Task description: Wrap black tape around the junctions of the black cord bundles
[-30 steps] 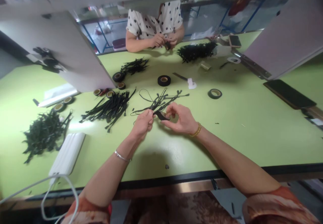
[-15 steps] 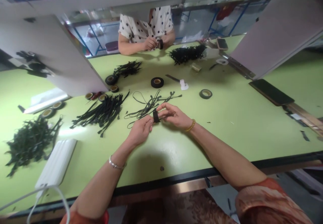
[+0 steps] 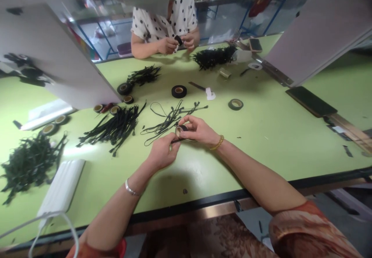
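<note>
My right hand (image 3: 200,132) is closed around a small roll of black tape (image 3: 180,130), its tan core turned toward me. Close beside it, my left hand (image 3: 163,149) pinches a thin black cable (image 3: 175,141) at the roll's edge. Part of the cable runs on beneath my right fingers, where most of it is hidden. Just beyond my hands lie several loose black cables (image 3: 167,120). To their left is a thick bundle of black cables (image 3: 116,128).
Tape rolls (image 3: 179,91) and another roll (image 3: 235,104) lie farther back. A white power strip (image 3: 62,186) is at left, a dark phone-like slab (image 3: 312,101) at right. Across the table, a person in a dotted shirt (image 3: 165,23) handles tape. Upright panels (image 3: 72,60) flank the table.
The tape roll in my right hand has turned from edge-on to showing its core. My right fingers have closed further on it. The view has shifted slightly.
</note>
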Motion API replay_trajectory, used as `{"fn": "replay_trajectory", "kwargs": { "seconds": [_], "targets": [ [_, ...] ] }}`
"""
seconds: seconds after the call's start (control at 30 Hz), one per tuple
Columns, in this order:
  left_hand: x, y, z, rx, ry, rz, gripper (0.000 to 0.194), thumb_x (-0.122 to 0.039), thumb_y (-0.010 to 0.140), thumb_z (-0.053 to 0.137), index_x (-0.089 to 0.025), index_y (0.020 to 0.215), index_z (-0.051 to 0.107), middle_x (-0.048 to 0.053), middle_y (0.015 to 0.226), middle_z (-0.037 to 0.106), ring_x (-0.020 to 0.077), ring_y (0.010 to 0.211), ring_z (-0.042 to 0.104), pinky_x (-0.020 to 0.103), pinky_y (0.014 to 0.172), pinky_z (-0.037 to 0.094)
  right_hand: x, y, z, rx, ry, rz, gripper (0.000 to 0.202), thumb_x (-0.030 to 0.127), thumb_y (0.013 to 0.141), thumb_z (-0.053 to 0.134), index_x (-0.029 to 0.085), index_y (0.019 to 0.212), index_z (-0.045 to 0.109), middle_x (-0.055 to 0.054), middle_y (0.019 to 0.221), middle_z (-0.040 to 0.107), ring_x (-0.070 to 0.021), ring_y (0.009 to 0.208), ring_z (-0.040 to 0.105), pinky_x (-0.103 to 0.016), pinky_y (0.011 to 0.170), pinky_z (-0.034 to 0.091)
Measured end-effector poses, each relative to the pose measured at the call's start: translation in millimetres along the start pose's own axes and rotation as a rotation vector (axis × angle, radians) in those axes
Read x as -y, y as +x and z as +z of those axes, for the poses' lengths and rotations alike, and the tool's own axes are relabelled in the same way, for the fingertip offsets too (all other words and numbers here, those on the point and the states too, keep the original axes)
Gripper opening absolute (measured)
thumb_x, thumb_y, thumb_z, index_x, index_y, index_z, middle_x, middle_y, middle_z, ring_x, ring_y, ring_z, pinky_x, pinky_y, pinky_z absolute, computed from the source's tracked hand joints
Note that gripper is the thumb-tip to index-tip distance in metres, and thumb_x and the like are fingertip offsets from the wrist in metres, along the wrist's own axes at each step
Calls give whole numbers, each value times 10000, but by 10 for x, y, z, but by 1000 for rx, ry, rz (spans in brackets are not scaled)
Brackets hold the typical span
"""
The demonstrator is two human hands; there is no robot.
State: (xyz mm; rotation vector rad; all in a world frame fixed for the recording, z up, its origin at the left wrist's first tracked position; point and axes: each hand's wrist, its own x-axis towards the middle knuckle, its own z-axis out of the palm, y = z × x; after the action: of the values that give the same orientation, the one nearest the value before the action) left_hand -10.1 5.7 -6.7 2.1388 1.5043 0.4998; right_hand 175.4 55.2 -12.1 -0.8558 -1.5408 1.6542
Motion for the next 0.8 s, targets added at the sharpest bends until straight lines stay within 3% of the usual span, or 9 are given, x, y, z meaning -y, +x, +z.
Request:
{"fn": "replay_trajectory", "kwargs": {
  "seconds": [0.17,0.3,0.37,0.43,0.53,0.6,0.7,0.8],
  "targets": [
    [-33,17,13,-44,107,-47,209,-278,923,412,-201,909,606,45,741,652,181,641,564,277,619,356,31,-22,37,-81,12,-73,447,375,704,807,190,985,514,12,744,659,-132,665,629,-286,671,503],
    [-27,42,57,-90,67,-195,179,-283,915,430,-201,848,575,21,635,566,177,586,512,279,599,331,88,-74,132,-184,-94,-207,348,443,780,724,208,872,483,23,647,610,-143,608,605,-304,642,498],
    [-3,55,66,-138,-122,-243,182,-283,898,462,-195,751,524,4,618,519,152,576,470,262,585,330,115,-98,178,-208,-210,-261,311,455,803,684,215,823,488,6,665,599,-146,600,576,-316,628,478],
    [27,66,51,-140,-478,-297,226,-298,885,487,-191,687,465,-23,586,447,113,523,392,228,528,309,133,-113,204,-262,-385,-324,278,431,791,681,219,774,502,-7,684,587,-160,629,550,-350,682,463],
    [58,82,-15,-33,-1109,-412,253,-346,858,544,-193,694,428,-88,523,256,62,427,191,181,411,184,129,-110,195,-329,-631,-460,241,379,749,695,223,732,512,-12,676,580,-181,663,516,-397,769,422],
    [68,91,-69,52,-1381,-439,269,-369,827,601,-190,718,434,-111,521,188,46,417,119,163,380,120,103,-92,167,-279,-705,-526,224,358,744,694,223,761,515,-17,694,600,-181,659,506,-390,748,407],
    [90,103,-113,118,-1483,-406,322,-400,790,667,-178,717,445,-117,511,193,31,416,123,143,371,109,36,-51,122,-183,-729,-481,202,333,782,667,222,850,513,-35,767,635,-178,659,519,-360,683,411],
    [135,111,-89,104,-1373,-361,364,-455,790,682,-179,737,451,-119,501,222,29,411,139,145,378,105,-29,-16,93,-127,-648,-350,228,326,809,653,216,931,495,-61,844,661,-187,691,561,-348,649,442]
  ]
}}
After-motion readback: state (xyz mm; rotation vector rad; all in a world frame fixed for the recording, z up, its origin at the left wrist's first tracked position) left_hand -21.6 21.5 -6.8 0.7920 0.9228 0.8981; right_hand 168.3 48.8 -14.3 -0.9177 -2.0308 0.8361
